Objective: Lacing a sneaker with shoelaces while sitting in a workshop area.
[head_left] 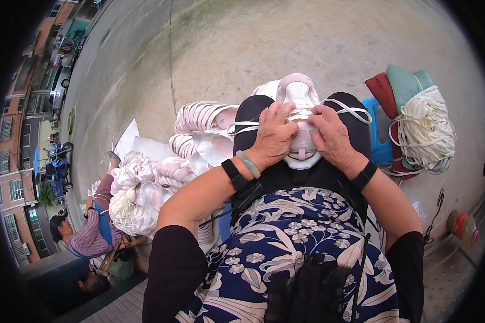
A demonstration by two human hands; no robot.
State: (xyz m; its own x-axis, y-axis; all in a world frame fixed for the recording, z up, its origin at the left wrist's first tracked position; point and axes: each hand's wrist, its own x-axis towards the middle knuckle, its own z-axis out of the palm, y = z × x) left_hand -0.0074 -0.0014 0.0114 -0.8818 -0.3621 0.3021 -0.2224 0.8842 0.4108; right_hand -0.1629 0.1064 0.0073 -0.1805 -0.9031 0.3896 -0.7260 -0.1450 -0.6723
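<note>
A pink and white sneaker (296,87) lies across my lap, its perforated toe pointing away from me. White shoelace (350,109) crosses its front, with loose lengths curving out on both sides. My left hand (274,133) presses on the left edge of the lacing, fingers bent and thumb near the tongue. On the opposite edge, my right hand (331,135) has its fingertips curled in at the lace rows. Both hands seem to pinch the lace, though the fingers partly cover the contact. The pink tongue (304,141) shows between my hands.
Stacked pink and white shoes (205,119) stand at my left, beside a larger heap (145,180). At right, a thick bundle of white laces (428,129) hangs by red and green cloth (407,83) on a blue stool (380,140). Another person (94,229) sits far left.
</note>
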